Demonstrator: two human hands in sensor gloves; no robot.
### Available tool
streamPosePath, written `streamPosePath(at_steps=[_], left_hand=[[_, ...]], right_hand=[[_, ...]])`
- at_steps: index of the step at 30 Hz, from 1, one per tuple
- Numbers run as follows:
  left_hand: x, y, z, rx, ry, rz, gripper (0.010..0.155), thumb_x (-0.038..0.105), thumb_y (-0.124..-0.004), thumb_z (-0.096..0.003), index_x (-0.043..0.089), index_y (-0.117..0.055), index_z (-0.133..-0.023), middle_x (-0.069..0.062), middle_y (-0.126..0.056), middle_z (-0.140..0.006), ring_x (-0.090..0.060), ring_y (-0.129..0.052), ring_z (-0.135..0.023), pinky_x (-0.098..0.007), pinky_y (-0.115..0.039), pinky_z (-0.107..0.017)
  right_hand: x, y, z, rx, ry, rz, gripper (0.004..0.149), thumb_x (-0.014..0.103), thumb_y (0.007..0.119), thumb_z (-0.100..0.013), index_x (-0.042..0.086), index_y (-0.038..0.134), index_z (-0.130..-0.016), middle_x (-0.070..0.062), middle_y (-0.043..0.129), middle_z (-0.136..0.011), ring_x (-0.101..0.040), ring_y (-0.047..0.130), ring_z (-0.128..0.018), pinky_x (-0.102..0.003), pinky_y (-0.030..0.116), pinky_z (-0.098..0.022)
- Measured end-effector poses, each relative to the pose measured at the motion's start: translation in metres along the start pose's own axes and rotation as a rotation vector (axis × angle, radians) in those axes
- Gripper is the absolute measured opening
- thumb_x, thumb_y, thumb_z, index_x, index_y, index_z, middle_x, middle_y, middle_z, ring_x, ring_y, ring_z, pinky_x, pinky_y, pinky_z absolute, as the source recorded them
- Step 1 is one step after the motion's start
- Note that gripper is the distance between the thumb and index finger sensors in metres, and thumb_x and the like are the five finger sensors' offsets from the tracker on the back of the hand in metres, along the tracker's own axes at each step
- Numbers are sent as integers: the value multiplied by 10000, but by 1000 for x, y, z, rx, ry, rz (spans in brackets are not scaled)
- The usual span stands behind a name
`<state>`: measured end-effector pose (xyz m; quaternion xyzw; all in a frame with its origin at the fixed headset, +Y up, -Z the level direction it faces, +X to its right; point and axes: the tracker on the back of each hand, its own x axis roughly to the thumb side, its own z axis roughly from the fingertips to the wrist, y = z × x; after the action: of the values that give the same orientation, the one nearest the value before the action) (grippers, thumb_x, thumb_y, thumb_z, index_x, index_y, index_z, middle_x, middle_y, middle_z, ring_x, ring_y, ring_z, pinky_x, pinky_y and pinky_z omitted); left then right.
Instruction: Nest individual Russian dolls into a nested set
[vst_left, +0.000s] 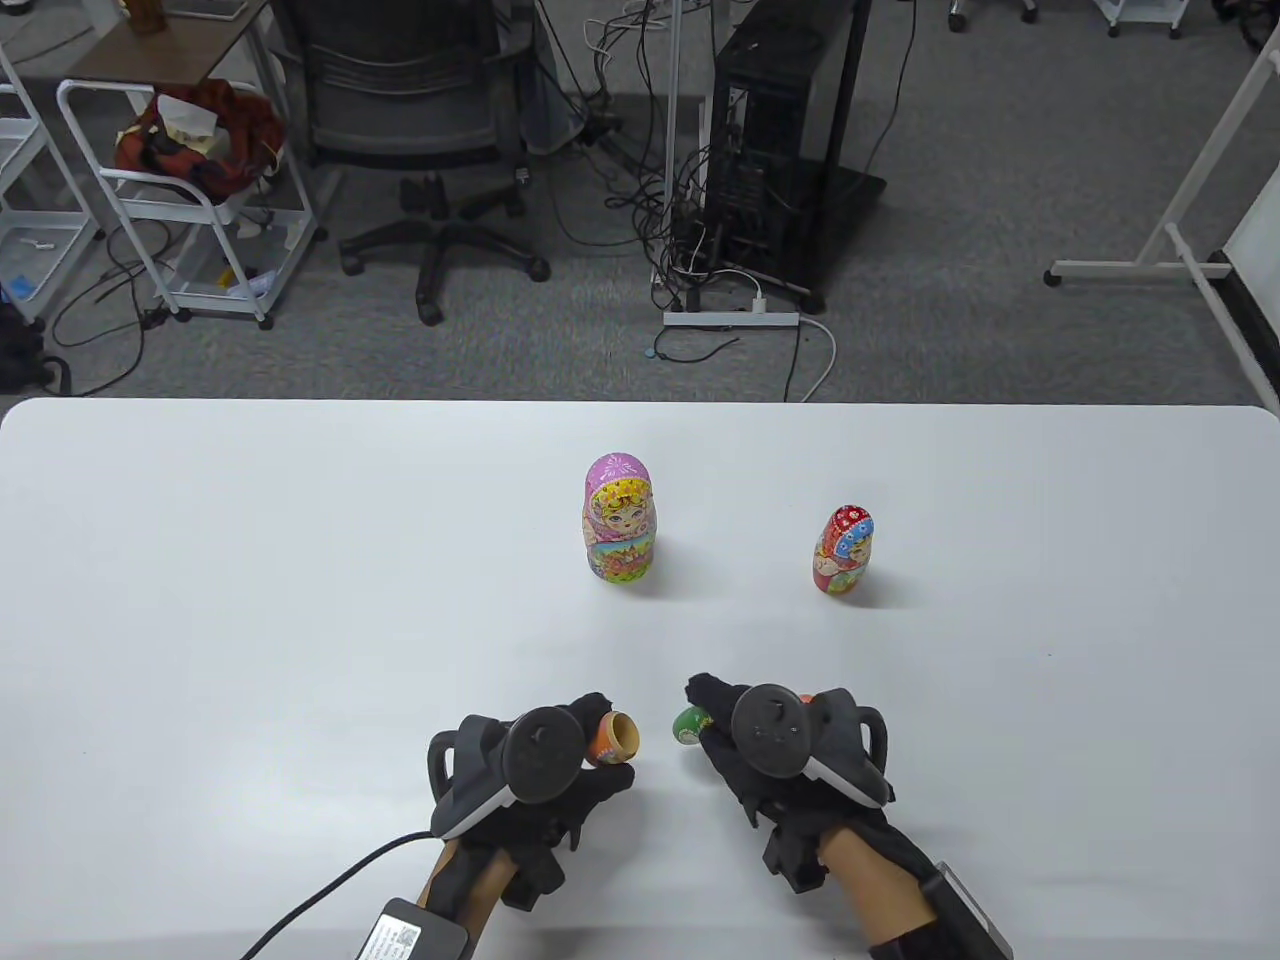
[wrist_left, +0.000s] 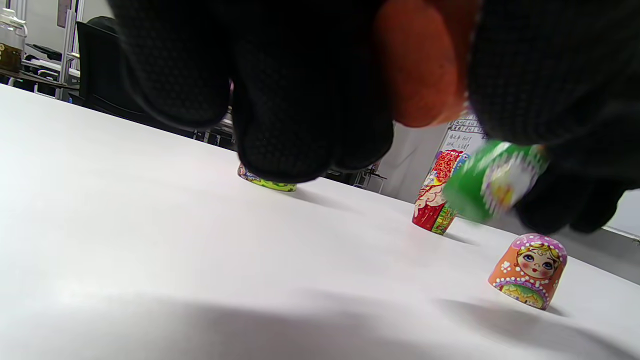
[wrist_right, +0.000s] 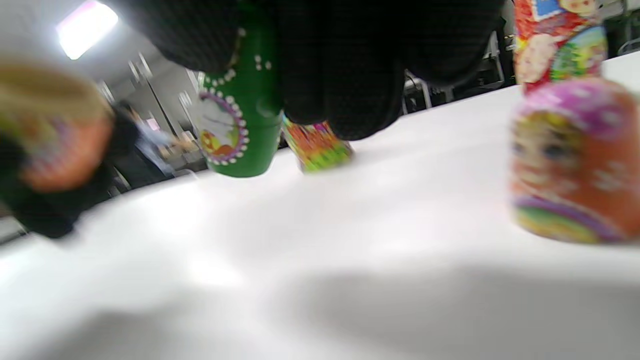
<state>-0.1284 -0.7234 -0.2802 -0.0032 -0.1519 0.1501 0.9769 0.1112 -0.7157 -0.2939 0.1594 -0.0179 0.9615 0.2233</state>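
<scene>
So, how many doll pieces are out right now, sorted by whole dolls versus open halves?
Whole dolls: 3, pink, red, green.
Open halves: 2, orange bottom and orange top.
Total: 5

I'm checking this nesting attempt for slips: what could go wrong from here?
The small green doll in the right hand could miss the open orange bottom half that the left hand holds tilted. The orange top half stands loose on the white table by the right hand and could get knocked.
</scene>
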Motion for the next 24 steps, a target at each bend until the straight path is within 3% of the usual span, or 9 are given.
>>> streamPosePath(at_steps=[5,9,15,24], left_hand=[[1,0,0,2,-5,-10,791,629,-862,-337,177,-708,-968,23,-978,-769,-121,-1022,-613,-445,-842,-572],[6,2,2,24,-28,-8,790,632,-860,-337,182,-707,-968,26,-978,-770,-118,-1021,-615,-444,-842,-574],[16,7,5,84,-74,-39,791,637,-862,-332,187,-711,-965,34,-980,-765,-111,-1023,-610,-437,-845,-574],[19,6,6,76,-86,-45,787,629,-873,-329,189,-720,-964,31,-987,-759,-113,-1027,-606,-438,-848,-573]], right_hand=[[9,-16,5,-78,-113,-218,539,429,762,-479,277,590,-966,-44,871,-864,-237,947,-675,-434,790,-536],[17,-18,6,-74,-158,-240,559,453,781,-460,207,642,-942,-75,941,-739,-204,995,-556,-412,824,-495],[22,-10,5,-53,-140,-220,561,479,784,-454,166,691,-910,-49,985,-674,-188,1025,-506,-404,852,-460],[22,-1,4,35,-157,-217,581,491,783,-457,205,638,-942,-38,945,-750,-218,995,-585,-439,816,-516]])
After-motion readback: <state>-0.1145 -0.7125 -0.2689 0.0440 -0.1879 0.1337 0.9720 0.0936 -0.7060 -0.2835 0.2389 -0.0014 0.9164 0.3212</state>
